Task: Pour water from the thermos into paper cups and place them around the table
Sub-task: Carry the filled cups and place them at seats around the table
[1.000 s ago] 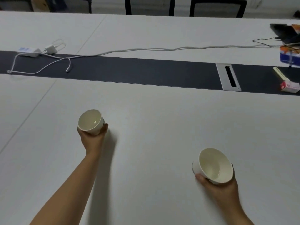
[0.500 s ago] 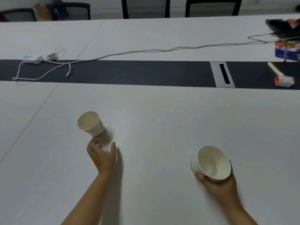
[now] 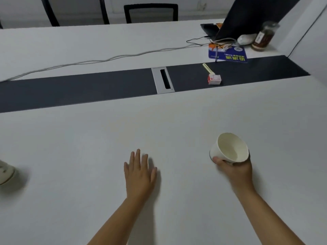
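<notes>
Paper cup is sitting in the right hand, fingers and thumb curling round its lower wall, mouth tipping toward the person, over the near right part of the white table; whether its base is touching the tabletop, cannot tell. Inside is looking pale, water level is not readable. Left hand is lying flat and palm down just over or on the table, fingers straight and slightly spread, holding nothing, well apart from the cup. Second paper cup is standing at the far left edge of view, cut off by the frame, blurred. Dark strip is running across the table's middle with a grey cable slot set in it. Small red-and-white box is lying on the strip right of the slot, a pale stick just behind it. Grey cable is trailing across the far half toward an open laptop. Blue packet and a jar are sitting near the laptop. Black chair is standing behind the far edge.
</notes>
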Demonstrator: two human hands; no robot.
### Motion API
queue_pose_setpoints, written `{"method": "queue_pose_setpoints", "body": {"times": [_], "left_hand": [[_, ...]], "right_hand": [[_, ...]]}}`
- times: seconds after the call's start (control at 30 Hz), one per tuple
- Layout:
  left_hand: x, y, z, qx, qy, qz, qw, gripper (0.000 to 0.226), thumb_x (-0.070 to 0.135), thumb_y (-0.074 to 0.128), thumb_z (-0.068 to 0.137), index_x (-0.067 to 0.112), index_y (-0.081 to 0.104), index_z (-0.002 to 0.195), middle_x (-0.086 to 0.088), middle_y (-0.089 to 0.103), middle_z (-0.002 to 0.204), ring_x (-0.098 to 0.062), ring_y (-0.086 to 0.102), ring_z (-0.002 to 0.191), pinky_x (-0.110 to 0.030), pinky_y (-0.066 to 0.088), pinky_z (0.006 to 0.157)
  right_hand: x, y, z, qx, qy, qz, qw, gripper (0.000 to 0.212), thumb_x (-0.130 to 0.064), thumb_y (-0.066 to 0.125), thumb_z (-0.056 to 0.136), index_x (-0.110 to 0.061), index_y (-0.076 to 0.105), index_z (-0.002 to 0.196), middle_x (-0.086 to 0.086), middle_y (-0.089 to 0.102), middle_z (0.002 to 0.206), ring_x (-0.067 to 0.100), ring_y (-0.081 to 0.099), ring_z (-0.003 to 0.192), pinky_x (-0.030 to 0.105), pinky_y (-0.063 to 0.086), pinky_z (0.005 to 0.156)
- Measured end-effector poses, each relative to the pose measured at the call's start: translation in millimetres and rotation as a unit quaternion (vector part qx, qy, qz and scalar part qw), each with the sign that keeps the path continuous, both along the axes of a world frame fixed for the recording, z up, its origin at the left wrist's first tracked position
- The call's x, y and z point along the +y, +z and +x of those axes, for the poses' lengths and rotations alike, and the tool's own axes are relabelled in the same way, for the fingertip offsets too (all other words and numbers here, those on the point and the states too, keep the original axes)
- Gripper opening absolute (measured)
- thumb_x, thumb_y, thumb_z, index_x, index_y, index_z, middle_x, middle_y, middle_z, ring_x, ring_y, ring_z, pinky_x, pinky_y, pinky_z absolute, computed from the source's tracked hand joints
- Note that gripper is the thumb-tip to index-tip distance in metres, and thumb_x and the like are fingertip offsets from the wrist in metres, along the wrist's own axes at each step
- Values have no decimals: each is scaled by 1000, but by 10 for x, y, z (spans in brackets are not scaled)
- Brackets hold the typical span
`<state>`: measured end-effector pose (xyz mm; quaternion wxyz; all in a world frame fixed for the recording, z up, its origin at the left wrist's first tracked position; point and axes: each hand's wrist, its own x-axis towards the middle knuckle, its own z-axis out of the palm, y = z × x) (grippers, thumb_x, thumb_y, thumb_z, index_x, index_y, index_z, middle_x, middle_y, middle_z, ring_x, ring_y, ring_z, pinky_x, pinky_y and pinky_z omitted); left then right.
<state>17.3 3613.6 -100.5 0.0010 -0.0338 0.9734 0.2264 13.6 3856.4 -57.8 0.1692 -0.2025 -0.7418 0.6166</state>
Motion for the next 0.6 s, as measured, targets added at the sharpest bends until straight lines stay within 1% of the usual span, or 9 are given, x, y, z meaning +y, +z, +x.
{"method": "queue_pose_setpoints", "body": {"times": [0.03, 0.1, 0.2, 0.27, 0.33, 0.4, 0.43, 0.5, 0.6], "left_hand": [[43, -77, -21, -6, 12, -14, 1000, 52, 37, 35, 94, 16, 26, 140, -6, 7, 156, -21, -4, 144, -41, -2, 115], [95, -149, -29, -17, 44, -20, 999, 53, 41, 31, 92, 19, 23, 139, -2, 6, 156, -16, -6, 143, -40, -7, 115], [139, -159, -19, -21, 63, -16, 998, 52, 40, 31, 90, 18, 25, 137, -1, 10, 155, -14, -5, 143, -39, -7, 115], [141, -163, -19, -28, 65, -21, 997, 54, 40, 32, 90, 19, 23, 139, -1, 9, 156, -13, -5, 143, -38, -8, 115], [135, -167, -27, -31, 68, -21, 997, 56, 41, 33, 90, 19, 21, 141, 0, 9, 156, -12, -5, 143, -37, -9, 115], [141, -150, -29, -32, 73, -17, 997, 58, 45, 29, 89, 19, 23, 141, 0, 10, 155, -12, -4, 143, -36, -8, 115], [147, -135, -30, -34, 76, -16, 996, 63, 47, 25, 85, 20, 23, 141, 0, 11, 155, -12, -3, 143, -35, -9, 115], [137, -124, -36, -38, 79, -23, 996, 71, 50, 20, 78, 20, 23, 142, 0, 10, 156, -11, -4, 143, -34, -9, 114], [135, -127, -43, -45, 81, -29, 995, 73, 51, 19, 77, 19, 21, 143, 1, 9, 156, -11, -4, 143, -34, -10, 114]], "right_hand": [[136, -43, -52, -4, -9, -7, 1000, 63, 6, 79, 57, -20, 50, 106, -9, 58, 94, 7, 56, 87, 20, 42, 78], [353, -135, -170, -10, -24, -9, 1000, 64, 5, 79, 58, -20, 49, 109, -5, 57, 98, 14, 54, 91, 27, 41, 80], [542, -233, -380, -13, -31, -7, 999, 64, 4, 79, 58, -20, 48, 109, -7, 56, 95, 15, 54, 89, 27, 41, 79], [612, -295, -512, -10, -34, -6, 999, 64, 3, 79, 58, -21, 48, 109, -12, 56, 91, 11, 55, 86, 25, 42, 78], [663, -353, -615, -1, -39, -1, 999, 64, 2, 80, 58, -25, 46, 105, -22, 53, 89, 7, 54, 82, 17, 40, 73], [690, -397, -695, 7, -44, 3, 999, 65, 2, 80, 57, -27, 45, 104, -26, 51, 89, 8, 52, 83, 9, 38, 69], [700, -418, -725, 6, -44, 2, 999, 65, 1, 80, 58, -26, 46, 105, -25, 52, 89, 9, 53, 85, 9, 37, 68], [703, -446, -770, 2, -42, 1, 999, 66, -1, 80, 58, -22, 47, 112, -19, 54, 91, 9, 53, 88, 12, 38, 71], [695, -454, -837, 7, -39, 11, 999, 68, -2, 81, 58, -15, 47, 116, -12, 54, 95, 8, 53, 89, 16, 39, 73]]}}
